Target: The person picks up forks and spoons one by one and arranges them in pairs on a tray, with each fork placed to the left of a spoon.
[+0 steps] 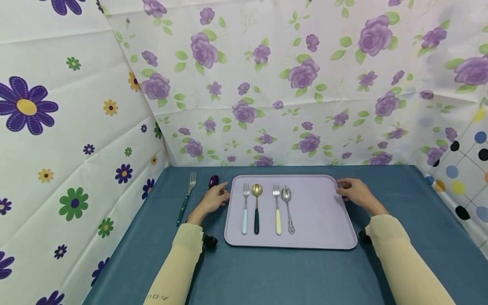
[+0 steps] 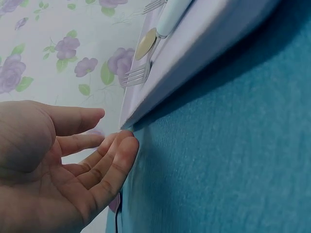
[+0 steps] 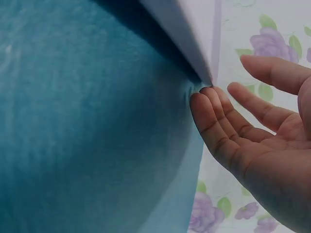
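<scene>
A pale purple tray point(image 1: 320, 216) lies on the table with cutlery on its left half: a light-blue-handled fork point(image 1: 245, 212), a gold spoon with a dark green handle point(image 1: 257, 212), a yellow-handled fork point(image 1: 278, 212) and a silver spoon with an ornate handle point(image 1: 287, 207). My left hand point(image 1: 214, 199) is at the tray's left edge, thumb apart and fingers loosely bent, fingertips right by the rim in the left wrist view. On the opposite side, my right hand point(image 1: 357, 192) has its fingertips at the right rim, thumb raised away from it. Neither hand grips anything.
Left of the tray lies a fork with a green handle point(image 1: 187, 199). Beside it, a dark purple spoon point(image 1: 213, 181) is partly hidden by my left hand. Blue cloth point(image 1: 282, 279) covers the table, and flowered sheets point(image 1: 263, 84) stand behind and at the sides.
</scene>
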`<state>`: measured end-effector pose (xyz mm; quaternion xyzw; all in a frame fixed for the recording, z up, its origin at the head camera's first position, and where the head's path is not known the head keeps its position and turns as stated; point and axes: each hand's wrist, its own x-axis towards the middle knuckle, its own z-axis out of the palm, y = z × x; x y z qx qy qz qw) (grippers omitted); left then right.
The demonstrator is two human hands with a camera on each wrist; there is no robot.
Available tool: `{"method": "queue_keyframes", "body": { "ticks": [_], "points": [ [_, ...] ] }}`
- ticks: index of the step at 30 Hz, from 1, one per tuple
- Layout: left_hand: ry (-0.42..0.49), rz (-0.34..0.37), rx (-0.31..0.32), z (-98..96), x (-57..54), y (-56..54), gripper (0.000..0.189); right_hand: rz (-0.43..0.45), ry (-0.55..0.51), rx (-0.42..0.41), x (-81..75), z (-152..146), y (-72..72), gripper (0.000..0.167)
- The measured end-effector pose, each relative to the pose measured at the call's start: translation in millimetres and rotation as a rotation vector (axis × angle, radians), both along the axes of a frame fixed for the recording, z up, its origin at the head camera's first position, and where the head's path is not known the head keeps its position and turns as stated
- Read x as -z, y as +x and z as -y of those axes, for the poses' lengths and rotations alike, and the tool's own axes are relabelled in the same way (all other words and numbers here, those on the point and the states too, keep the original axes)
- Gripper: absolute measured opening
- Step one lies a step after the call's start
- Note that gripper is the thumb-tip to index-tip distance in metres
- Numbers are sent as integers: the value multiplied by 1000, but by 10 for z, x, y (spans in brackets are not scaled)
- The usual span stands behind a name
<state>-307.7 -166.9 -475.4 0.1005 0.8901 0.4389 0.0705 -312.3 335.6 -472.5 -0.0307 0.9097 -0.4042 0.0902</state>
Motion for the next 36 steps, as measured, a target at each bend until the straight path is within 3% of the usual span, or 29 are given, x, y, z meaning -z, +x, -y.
{"method": "queue_keyframes", "body": {
  "ticks": [13,19,28,31,36],
  "points": [
    [23,11,-8,78,-24,59,58,47,-11,4,127,-49,26,65],
    [-11,6,-18,189,-120,63,58,77,-46,-57,150,-65,32,67],
    [-3,-25,-2,344,-227,61,58,38,-88,-103,201,-133,24,66],
    [-42,-59,-41,418,-226,72,56,28,-86,-116,216,-133,41,65],
    [-189,-124,-116,541,-253,85,53,26,-91,-111,205,-132,69,65]
  ]
}}
